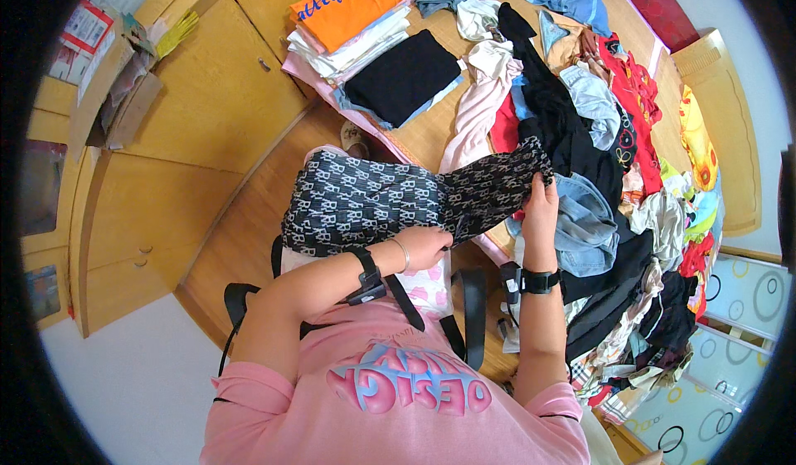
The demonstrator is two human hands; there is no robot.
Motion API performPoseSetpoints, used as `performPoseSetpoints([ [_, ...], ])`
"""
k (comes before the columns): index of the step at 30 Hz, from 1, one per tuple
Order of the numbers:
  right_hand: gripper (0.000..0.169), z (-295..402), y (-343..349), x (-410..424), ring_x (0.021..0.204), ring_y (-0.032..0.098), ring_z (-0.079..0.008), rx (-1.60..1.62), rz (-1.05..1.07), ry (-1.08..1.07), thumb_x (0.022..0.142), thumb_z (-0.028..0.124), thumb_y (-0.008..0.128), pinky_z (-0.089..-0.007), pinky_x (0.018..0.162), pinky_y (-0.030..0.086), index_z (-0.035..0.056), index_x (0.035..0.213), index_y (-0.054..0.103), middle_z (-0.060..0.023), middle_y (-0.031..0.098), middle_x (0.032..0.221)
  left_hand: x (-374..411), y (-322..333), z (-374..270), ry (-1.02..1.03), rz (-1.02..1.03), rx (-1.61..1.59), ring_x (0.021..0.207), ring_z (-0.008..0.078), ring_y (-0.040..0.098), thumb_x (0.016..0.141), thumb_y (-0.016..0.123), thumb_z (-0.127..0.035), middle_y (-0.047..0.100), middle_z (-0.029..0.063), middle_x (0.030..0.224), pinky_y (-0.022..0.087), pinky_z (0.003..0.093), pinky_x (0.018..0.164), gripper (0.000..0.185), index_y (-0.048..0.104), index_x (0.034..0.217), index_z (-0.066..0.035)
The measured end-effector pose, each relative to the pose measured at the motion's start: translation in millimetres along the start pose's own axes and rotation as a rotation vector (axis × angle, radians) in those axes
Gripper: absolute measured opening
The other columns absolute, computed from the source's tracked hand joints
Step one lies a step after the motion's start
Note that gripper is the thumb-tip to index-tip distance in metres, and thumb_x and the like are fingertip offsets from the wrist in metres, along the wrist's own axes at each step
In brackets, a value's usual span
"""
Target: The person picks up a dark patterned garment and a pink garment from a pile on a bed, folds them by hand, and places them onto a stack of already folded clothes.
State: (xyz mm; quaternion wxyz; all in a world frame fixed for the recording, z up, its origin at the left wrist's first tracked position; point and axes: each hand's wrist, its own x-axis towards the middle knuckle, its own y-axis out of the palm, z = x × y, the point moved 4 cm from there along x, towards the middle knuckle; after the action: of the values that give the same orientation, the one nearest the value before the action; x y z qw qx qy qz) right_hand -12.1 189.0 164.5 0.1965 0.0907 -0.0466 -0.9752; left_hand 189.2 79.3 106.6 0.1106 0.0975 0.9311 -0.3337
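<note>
Across my lap lies a black garment with a white letter print, its wide part over my knees. One narrower section stretches right towards the edge of the bed. My left hand pinches the near edge of the cloth around its middle. At the far right end, my right hand grips the gathered tip of the narrow section, just above a light-blue denim piece. The fabric between my hands is slightly creased. What kind of garment it is, I cannot tell.
Folded clothes stand at the bed's corner: an orange-topped stack and a black-topped one. Loose clothes cover much of the bed to my right. Chair armrests flank me. Wooden cabinets line the left, with a cardboard box.
</note>
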Motion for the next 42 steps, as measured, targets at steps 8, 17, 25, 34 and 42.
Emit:
performPoseSetpoints([
  [8, 0.021, 28, 2, 4, 0.087, 0.062, -0.0118, 0.322, -0.05, 0.015, 0.1, 0.02, 0.051, -0.026, 0.071, 0.051, 0.0075, 0.117, 0.057, -0.0012, 0.065, 0.104, 5, -15, 11, -0.162, -0.14, 0.129, 0.084, 0.0354, 0.064, 0.086, 0.062, -0.028, 0.06, 0.018, 0.098, 0.053, 0.0441, 0.074, 0.025, 0.058, 0.098, -0.006],
  [17, 0.008, 48, -8, 9, 0.053, 0.044, -0.004, 0.263, -0.219, 0.016, 0.097, 0.02, 0.057, -0.0194, 0.045, 0.031, 0.0137, 0.092, 0.055, 0.0057, 0.05, 0.069, 0, -19, -3, 0.01, -0.294, 0.076, 0.078, 0.0347, 0.061, 0.087, 0.055, -0.018, 0.059, 0.0134, 0.084, 0.05, 0.0464, 0.068, 0.011, 0.057, 0.088, -0.006],
  [25, 0.024, 32, -30, 18, 0.077, 0.059, -0.0084, 0.175, -0.198, 0.037, 0.1, 0.02, 0.049, -0.0216, 0.061, 0.045, 0.0072, 0.118, 0.059, 0.0005, 0.065, 0.1, -7, -8, -8, 0.12, -0.156, 0.038, 0.075, 0.0351, 0.062, 0.088, 0.054, -0.018, 0.059, 0.013, 0.087, 0.051, 0.0463, 0.065, 0.011, 0.056, 0.094, -0.009],
  [34, 0.03, 2, 28, -16, 0.097, 0.057, -0.0145, -0.274, 0.119, -0.139, 0.098, 0.007, 0.049, -0.0269, 0.088, 0.045, -0.0022, 0.126, 0.053, -0.0064, 0.063, 0.11, -19, -8, 16, -0.022, -0.088, -0.202, 0.084, 0.0351, 0.063, 0.088, 0.057, -0.017, 0.065, 0.0155, 0.093, 0.052, 0.0411, 0.076, 0.019, 0.06, 0.104, -0.007],
  [42, 0.048, -30, 124, -89, 0.109, 0.058, -0.0389, -0.765, 0.551, -0.324, 0.082, 0.003, 0.055, -0.0422, 0.092, 0.048, 0.0029, 0.13, 0.051, -0.024, 0.059, 0.121, -60, -62, 67, -0.421, -0.28, -1.418, 0.09, 0.0207, 0.065, 0.1, 0.027, -0.058, 0.064, 0.0102, 0.105, 0.052, 0.0313, 0.075, 0.063, 0.054, 0.118, -0.003],
])
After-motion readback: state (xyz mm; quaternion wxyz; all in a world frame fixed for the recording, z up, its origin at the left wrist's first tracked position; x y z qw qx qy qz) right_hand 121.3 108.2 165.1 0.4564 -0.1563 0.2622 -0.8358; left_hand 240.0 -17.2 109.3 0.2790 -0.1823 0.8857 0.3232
